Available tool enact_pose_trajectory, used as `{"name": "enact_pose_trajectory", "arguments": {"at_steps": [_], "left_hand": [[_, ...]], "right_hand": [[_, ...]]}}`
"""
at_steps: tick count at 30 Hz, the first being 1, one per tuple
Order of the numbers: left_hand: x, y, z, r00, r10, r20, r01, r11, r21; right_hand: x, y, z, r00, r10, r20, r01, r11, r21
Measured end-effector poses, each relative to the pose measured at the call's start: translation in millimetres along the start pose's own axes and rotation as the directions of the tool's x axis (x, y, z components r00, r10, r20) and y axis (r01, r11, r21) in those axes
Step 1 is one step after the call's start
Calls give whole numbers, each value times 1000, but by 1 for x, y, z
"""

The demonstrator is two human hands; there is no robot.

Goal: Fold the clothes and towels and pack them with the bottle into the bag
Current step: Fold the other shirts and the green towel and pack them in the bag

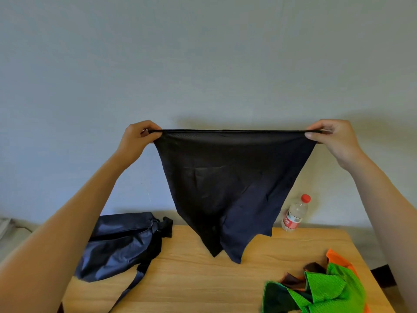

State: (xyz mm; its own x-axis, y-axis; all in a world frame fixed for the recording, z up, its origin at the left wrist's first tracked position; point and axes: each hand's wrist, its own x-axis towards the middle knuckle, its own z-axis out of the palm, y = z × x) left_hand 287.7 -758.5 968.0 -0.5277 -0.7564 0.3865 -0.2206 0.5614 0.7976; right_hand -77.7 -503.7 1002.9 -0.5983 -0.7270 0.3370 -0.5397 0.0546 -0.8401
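At the near right corner of the wooden table [203, 279] lies a crumpled heap of mesh cloths [320, 290], bright green on top with orange and a dark brown piece showing among the folds; how many separate pieces it holds is hard to tell. On the left side of the table sits a dark navy bag [119, 242], slumped on its side, its black strap [135, 276] trailing toward the near edge and partly off the table.

Above the middle of the table hang the dark shorts [232, 184], held up in the air and stretched wide at the waistband. The left hand [137, 138] pinches the left end of the waistband between thumb and curled fingers; the right hand [334, 138] pinches the right end the same way. The band is pulled taut and level between them, and the two legs hang down to points just over the tabletop, possibly brushing it.

Farther back on the right, near the far edge of the table, a clear plastic water bottle [295, 213] with a red cap and red label stands upright, just right of the hanging shorts. Behind everything is a plain pale wall [203, 53].
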Motion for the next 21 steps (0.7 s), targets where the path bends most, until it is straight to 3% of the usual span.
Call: {"name": "enact_pose_trajectory", "arguments": {"at_steps": [6, 10, 16, 21], "left_hand": [[-1, 33, -27, 991, 68, -111, -80, 991, -110], [-16, 40, -40, 993, 76, -87, -88, 986, -144], [-71, 17, -32, 997, -53, 50, 61, 984, -168], [-132, -11, -8, 962, -240, 134, 265, 938, -223]], "right_hand": [[-5, -42, -11, 997, -46, -58, 50, 997, 56], [-26, -52, -11, 998, -51, -32, 54, 993, 106], [-75, -25, -1, 993, 50, 111, -66, 988, 139], [-122, 25, 10, 962, 166, 217, -200, 969, 142]]}}
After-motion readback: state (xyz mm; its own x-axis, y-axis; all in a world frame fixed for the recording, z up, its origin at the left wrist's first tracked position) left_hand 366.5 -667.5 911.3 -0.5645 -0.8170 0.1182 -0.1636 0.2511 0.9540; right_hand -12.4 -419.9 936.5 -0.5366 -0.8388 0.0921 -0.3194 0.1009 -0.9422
